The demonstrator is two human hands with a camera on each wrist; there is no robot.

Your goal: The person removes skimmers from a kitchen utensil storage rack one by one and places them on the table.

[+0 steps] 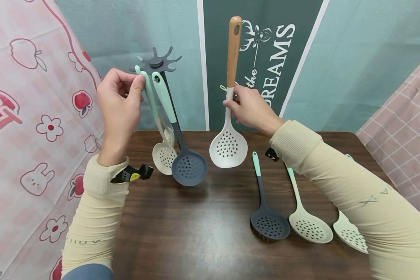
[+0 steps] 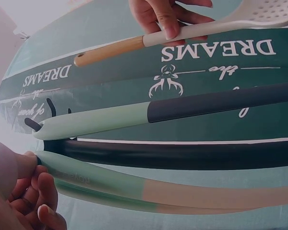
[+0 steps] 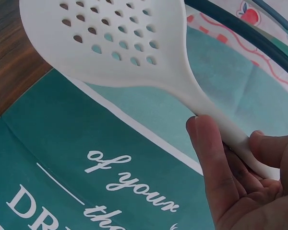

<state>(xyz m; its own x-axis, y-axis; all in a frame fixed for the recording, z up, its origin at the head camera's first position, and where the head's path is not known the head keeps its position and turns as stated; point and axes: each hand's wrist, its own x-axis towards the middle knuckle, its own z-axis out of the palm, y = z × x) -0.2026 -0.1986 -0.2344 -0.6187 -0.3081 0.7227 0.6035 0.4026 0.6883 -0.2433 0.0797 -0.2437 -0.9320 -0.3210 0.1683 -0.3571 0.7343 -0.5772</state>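
Note:
My right hand (image 1: 253, 107) grips the white neck of a skimmer (image 1: 228, 149) with a wooden handle (image 1: 233, 50). It is upright, bowl down, and its round holes show large in the right wrist view. At the left, my left hand (image 1: 120, 101) pinches the top end of a mint-handled cream skimmer (image 1: 164, 157) at the grey utensil rack (image 1: 156, 62). A second mint handle (image 2: 105, 203) lies close alongside it in the left wrist view. Beside these hangs a dark grey skimmer (image 1: 189, 169) with a mint handle, its hole at a rack arm.
On the right of the brown table (image 1: 196, 241) lie a dark grey skimmer (image 1: 269, 225), a cream skimmer (image 1: 311, 227) and a cream slotted utensil (image 1: 350, 233), partly hidden by my right sleeve. Fabric curtains (image 1: 154, 23) close in the back and both sides.

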